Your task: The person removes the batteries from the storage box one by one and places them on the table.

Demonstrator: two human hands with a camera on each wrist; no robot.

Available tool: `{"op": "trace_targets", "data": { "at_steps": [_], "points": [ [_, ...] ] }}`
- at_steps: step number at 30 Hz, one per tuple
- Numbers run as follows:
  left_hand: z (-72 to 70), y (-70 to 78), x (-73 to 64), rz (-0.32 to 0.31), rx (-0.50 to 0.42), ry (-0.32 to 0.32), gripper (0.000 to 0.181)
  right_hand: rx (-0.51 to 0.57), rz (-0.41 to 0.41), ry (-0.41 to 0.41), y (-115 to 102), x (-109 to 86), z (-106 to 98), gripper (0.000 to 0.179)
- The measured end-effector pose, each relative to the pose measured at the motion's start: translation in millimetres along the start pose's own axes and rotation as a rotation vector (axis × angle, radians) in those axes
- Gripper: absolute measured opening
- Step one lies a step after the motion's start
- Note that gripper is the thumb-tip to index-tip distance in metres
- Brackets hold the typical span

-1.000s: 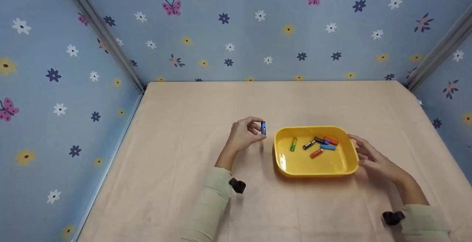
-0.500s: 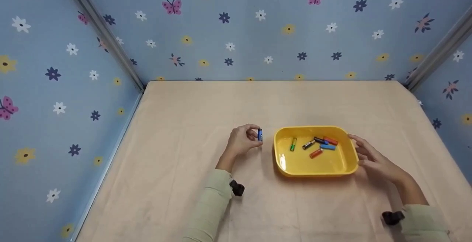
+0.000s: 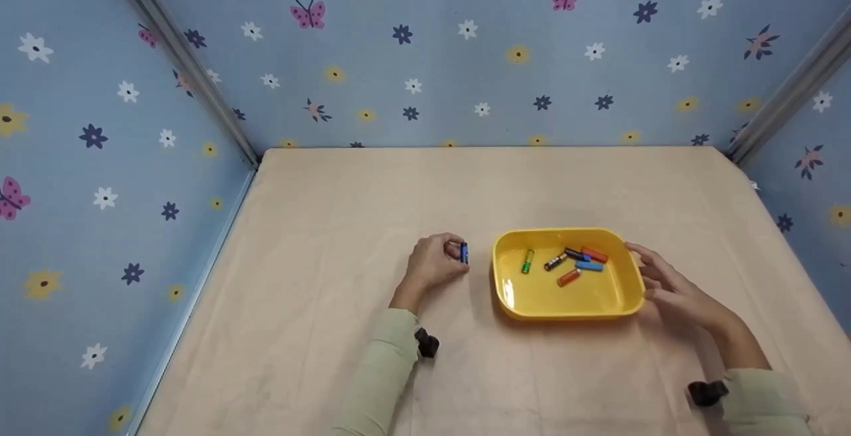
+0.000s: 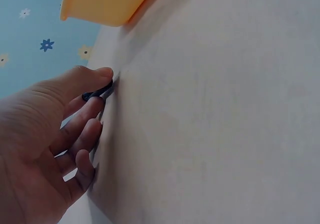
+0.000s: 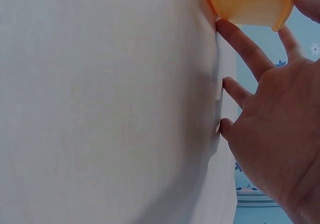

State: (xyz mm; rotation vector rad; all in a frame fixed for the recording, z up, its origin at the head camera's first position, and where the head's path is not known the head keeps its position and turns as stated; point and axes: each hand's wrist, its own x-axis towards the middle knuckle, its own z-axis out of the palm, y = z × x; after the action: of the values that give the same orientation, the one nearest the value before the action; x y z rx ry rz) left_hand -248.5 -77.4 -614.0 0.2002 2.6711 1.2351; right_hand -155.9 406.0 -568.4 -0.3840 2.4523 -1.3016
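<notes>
Unfortunately, the batteries (image 3: 568, 278) lying inside the yellow tray (image 3: 578, 306) are showing markings too small for reading. Beside it, the left hand (image 3: 432, 262) is pinching a blue battery (image 3: 464, 254) between thumb and fingers; the right hand (image 3: 678, 290), fingers spread, is touching the tray's right end. Only the left wrist view is revealing the left palm. Compared with one second ago, the blue battery is appearing lower.
</notes>
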Motion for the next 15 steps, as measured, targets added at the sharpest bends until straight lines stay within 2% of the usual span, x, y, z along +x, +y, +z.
{"op": "trace_targets", "data": {
  "at_steps": [5,10,15],
  "points": [
    [-2.4,5.3,-2.7,-0.008,0.047,-0.004,0.048,0.018,-0.012,0.003,0.1,-0.6,0.9,0.081],
    [-0.9,2.0,0.7,-0.038,0.054,-0.014,0.05,0.042,-0.002,-0.001,0.4,0.2,0.8,0.081],
    [-4.2,9.4,-2.3,-0.081,0.042,-0.027,0.05,0.038,-0.01,0.003,0.2,0.1,0.9,0.081]
  ]
}}
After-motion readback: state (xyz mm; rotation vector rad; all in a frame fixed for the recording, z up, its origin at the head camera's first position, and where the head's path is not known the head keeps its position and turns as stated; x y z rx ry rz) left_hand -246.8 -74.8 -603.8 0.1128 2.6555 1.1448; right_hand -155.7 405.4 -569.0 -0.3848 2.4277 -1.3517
